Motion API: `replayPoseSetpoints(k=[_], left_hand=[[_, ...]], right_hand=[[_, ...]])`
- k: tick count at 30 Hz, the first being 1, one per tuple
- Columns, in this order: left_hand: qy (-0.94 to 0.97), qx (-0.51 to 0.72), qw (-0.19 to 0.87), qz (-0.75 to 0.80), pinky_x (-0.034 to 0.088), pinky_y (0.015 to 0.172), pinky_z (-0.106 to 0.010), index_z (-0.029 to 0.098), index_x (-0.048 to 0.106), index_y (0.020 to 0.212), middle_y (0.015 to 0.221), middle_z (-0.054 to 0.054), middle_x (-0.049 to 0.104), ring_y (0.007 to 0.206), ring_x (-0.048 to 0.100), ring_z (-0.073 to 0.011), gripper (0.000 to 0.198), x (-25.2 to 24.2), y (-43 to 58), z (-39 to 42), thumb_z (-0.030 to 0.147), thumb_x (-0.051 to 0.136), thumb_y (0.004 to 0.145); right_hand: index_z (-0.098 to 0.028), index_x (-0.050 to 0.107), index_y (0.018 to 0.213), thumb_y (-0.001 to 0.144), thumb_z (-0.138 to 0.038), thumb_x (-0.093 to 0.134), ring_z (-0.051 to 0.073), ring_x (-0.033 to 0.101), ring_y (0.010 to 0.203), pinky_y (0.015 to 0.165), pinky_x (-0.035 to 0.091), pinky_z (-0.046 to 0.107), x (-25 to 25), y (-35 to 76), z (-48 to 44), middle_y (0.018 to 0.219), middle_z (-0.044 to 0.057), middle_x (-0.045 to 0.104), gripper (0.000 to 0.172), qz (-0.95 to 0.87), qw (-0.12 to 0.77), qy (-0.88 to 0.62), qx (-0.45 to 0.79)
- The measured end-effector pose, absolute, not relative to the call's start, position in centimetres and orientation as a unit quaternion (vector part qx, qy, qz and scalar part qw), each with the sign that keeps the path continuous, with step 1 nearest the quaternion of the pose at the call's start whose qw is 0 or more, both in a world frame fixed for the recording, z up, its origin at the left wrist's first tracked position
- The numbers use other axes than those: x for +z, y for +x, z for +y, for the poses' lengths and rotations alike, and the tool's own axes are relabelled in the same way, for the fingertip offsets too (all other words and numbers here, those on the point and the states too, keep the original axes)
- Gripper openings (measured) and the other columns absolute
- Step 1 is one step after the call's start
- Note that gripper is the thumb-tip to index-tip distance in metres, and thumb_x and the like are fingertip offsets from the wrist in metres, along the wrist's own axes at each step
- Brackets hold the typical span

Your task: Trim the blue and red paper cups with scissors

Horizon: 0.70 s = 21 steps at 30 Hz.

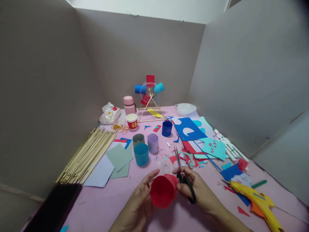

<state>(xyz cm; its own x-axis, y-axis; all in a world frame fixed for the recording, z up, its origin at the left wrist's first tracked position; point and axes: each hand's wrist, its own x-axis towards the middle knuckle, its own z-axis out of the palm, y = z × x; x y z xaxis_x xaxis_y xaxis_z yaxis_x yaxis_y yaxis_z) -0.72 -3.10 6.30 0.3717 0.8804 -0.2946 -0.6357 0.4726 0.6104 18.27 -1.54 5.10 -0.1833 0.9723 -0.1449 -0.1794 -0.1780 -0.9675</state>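
At the near middle of the table, a red paper cup (164, 191) tilts with its round opening toward me. My left hand (142, 195) is closed around its left side. In my right hand (194, 183) are black-handled scissors (184, 180), blades pointing away from me and slightly parted. The thumb of that hand also touches the cup's right side. Just beyond stand a teal cup (141, 154), a grey cup (138, 139) and a lilac cup (153, 143). A dark blue cup (167, 129) is farther back.
Bamboo sticks (89, 154) and grey paper sheets (119, 157) lie left, near a dark flat device (54, 207). A stick-framed wheel (150, 93) stands at the back beside a pink flask (129, 104). Rightward are blue paper (189, 129), markers (229, 146) and a yellow glue gun (256, 199).
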Motion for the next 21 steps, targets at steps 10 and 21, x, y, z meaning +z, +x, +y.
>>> replayPoseSetpoints(k=[10, 21], left_hand=[[0.295, 0.42, 0.796, 0.321, 0.042, 0.09, -0.036, 0.027, 0.058, 0.124, 0.124, -0.008, 0.067, 0.113, 0.058, -0.0273, 0.062, 6.7, -1.5, -3.0, 0.05, 0.073, 0.068], [0.394, 0.401, 0.757, 0.333, 0.039, 0.102, -0.038, 0.032, 0.063, 0.121, 0.132, -0.007, 0.063, 0.13, 0.046, -0.033, 0.068, 4.1, -2.6, -2.2, 0.051, 0.079, 0.058]], right_hand=[[-0.019, 0.056, 0.091, 0.064, -0.027, 0.075, 0.011, 0.045, 0.053, 0.051, 0.032, 0.023, 5.3, 18.9, -1.2, 0.064, -0.006, 0.054, 0.033, -0.473, 0.457, -0.448, 0.606], [-0.019, 0.059, 0.088, 0.061, -0.014, 0.067, 0.011, 0.047, 0.056, 0.054, 0.036, 0.023, 5.6, 19.2, -1.0, 0.064, -0.006, 0.055, 0.029, -0.518, 0.447, -0.42, 0.596]])
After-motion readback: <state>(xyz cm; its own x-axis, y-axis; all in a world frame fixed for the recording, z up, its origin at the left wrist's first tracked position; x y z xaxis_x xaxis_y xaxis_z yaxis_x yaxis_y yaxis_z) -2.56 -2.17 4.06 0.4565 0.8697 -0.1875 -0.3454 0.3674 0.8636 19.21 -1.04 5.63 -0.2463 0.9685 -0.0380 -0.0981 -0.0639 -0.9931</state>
